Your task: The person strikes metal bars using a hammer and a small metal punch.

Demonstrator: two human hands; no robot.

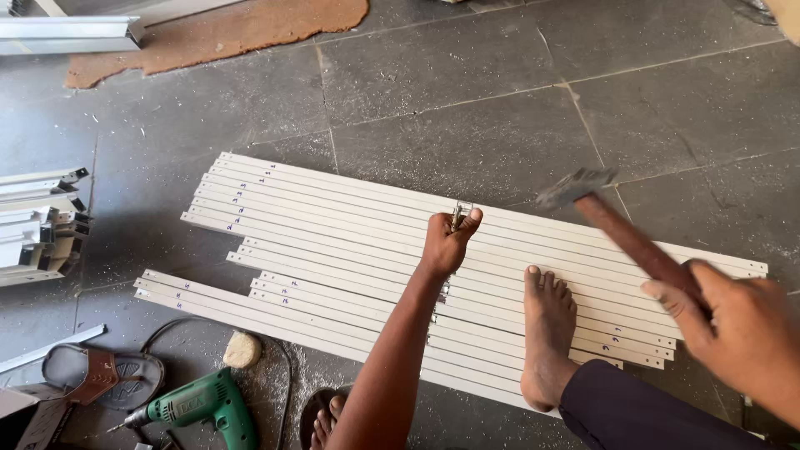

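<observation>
While the right hand gripped a raised hammer, a bare foot pinned the white strips; farther off, the left hand pinched a small metal punch upright; a misaimed blow risked striking those fingers.

**Materials and Finishes Around the White Strips**

The long strips lying side by side look like painted metal or plastic, off-white, smooth and matt. Under them the floor is dark grey stone tile, rough and dusty. Above their right part, the right hand holds a hammer with a reddish-brown wooden handle and dull grey metal head. The left hand pinches a small shiny metal piece against them. Below their left end, the drill has a glossy green plastic body.
</observation>
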